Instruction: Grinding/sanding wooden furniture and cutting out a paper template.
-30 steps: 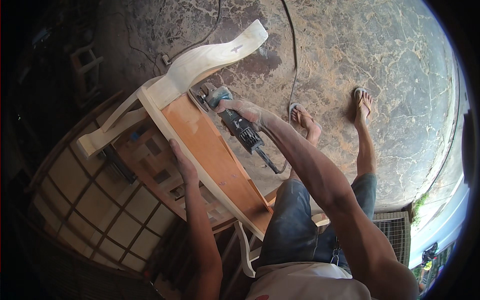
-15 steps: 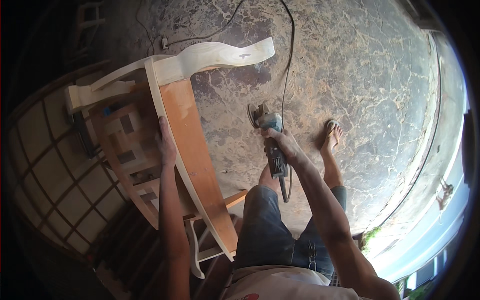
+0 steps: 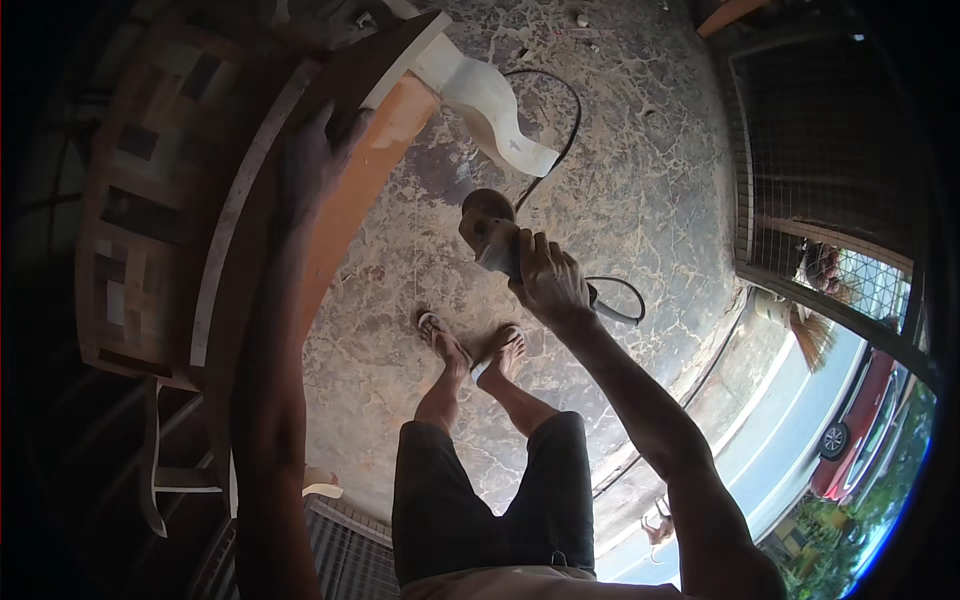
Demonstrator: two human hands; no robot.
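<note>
A wooden bench [image 3: 340, 215] lies tipped over on my left, with an orange-brown board along its side and a pale curved leg [image 3: 490, 105] sticking out at the far end. My left hand [image 3: 318, 160] grips the bench frame near that end; shadow covers part of its fingers. In my right hand [image 3: 550, 275] is an angle grinder [image 3: 490, 230], held by its body with the fingers wrapped round it. Its round head points away from me, near the curved leg but apart from it. A black cord [image 3: 578, 110] shows behind the grinder.
Cracked concrete floor [image 3: 390, 275] stretches under my sandalled feet [image 3: 500, 350]. At the right stand a wire-mesh panel [image 3: 880, 285] and a broom [image 3: 808, 335]. Beyond the floor's edge are a road and a red car [image 3: 855, 430]. A small animal [image 3: 657, 525] stands near the road.
My view has turned and I now stand with feet together. The bench appears rotated, its curved leg pointing nearer to me. My left hand is closer to the leg; the grinder stays in my right.
</note>
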